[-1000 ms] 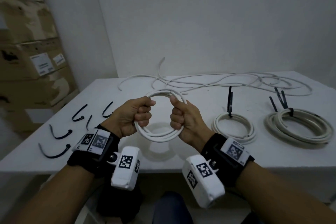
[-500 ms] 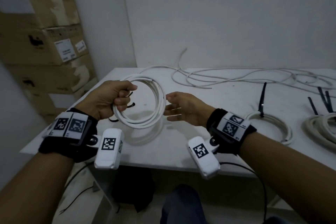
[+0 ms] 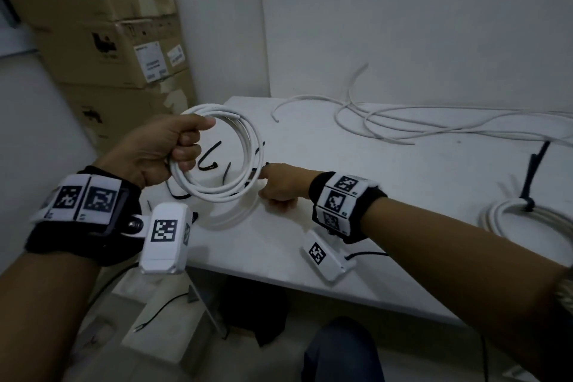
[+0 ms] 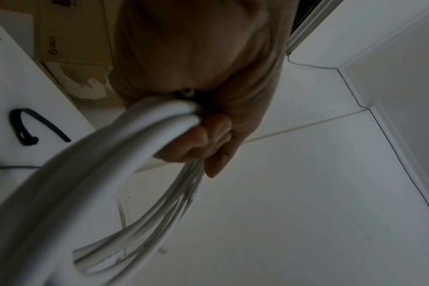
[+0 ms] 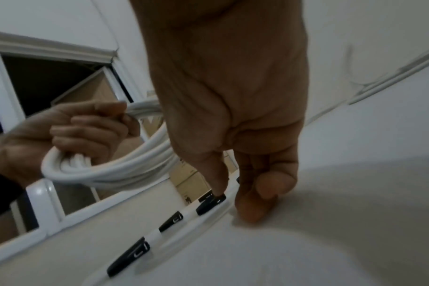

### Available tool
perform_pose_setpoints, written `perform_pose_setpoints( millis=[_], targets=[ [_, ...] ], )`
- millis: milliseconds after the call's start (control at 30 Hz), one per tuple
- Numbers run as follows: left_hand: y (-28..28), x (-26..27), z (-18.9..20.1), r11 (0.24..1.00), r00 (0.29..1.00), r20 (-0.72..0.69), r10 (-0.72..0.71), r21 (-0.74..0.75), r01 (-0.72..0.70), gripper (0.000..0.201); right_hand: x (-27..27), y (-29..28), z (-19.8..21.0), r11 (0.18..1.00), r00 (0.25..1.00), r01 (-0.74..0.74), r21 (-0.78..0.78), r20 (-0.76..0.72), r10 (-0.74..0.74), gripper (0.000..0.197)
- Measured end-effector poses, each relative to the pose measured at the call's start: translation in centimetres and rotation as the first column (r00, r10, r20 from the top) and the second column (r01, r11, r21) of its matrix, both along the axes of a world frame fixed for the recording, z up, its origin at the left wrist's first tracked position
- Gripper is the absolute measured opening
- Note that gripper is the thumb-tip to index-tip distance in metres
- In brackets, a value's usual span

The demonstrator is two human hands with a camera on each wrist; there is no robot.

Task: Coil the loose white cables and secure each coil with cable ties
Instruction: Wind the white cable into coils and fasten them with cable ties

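Gripping the white coil (image 3: pixel 217 153) at nine o'clock, the left hand (image 3: pixel 161 149) clenches; the right hand (image 3: pixel 279 184) seemingly pinches a black cable tie (image 5: pixel 211 205) on the table (image 3: pixel 403 195).

The head view looks forward and down from above the near edge of the white table (image 3: pixel 387 195), taking in both forearms and the wall behind it. The left wrist view sits close against the left hand (image 4: pixel 196 77), facing along it past the table's left edge. The right wrist view hangs low over the table, close behind the right hand (image 5: pixel 233 96). All three share the white coil (image 3: pixel 217 158) above the table's left end.
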State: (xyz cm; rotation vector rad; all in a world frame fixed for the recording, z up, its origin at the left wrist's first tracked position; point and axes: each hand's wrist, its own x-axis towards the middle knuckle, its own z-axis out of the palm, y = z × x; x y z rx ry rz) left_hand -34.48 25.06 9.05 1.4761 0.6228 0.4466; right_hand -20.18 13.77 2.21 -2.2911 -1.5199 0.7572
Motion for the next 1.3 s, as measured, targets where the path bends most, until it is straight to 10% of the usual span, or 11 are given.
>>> perform_pose_setpoints(
  millis=[233,433,1300],
  targets=[
    [0.7,-0.2,-0.6,1.0,1.0,-0.019,-0.005,0.026,0.005,0.006,-0.7,1.1,0.6,0.992,0.953,-0.122,-0.038,0.275,0.128,0.036],
    [-0.8,1.2,0.1,0.999,0.999,0.002,-0.038,0.029,0.038,0.017,0.1,-2.5,0.5,0.996,0.976,-0.072,-0.045,0.201,0.08,0.006],
    [-29.8,17.8,2.6,0.791,0.819,-0.032,-0.573,0.239,0.563,0.037,7.6,-36.1,10.6,0.936,0.956,0.261,0.236,0.073,-0.285,0.021]
  ],
)
